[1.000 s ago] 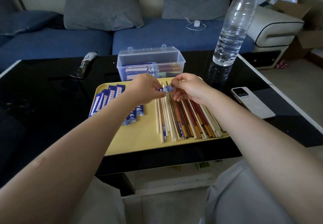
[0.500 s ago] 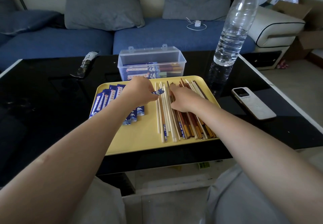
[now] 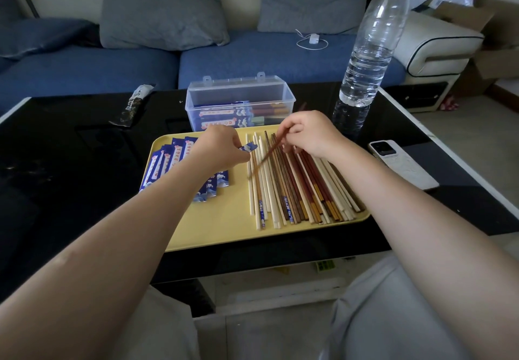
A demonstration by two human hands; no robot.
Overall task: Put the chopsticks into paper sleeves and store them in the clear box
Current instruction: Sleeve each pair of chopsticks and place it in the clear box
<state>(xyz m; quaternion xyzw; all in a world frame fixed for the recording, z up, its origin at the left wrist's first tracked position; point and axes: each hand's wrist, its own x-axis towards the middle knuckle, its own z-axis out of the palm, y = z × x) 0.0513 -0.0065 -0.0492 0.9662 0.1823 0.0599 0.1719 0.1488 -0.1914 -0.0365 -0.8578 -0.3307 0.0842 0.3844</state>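
A yellow tray (image 3: 224, 227) lies on the black table. Several loose chopsticks (image 3: 297, 191), pale and brown, lie on its right half. Blue paper sleeves (image 3: 165, 160) are fanned out on its left half. My left hand (image 3: 222, 149) pinches one blue sleeve (image 3: 248, 147) by its end. My right hand (image 3: 306, 132) pinches a brown chopstick (image 3: 265, 156), lifted at a slant above the pile with its tip pointing down-left. The clear box (image 3: 238, 101) stands open behind the tray with sleeved chopsticks inside.
A tall water bottle (image 3: 370, 42) stands at the table's back right. A white phone (image 3: 401, 163) lies right of the tray. A dark wrapper (image 3: 134, 104) lies at the back left. A blue sofa runs behind the table.
My right hand went down onto the chopstick pile and has now come up holding one brown chopstick at a slant. My left hand kept the sleeve and shifted slightly.
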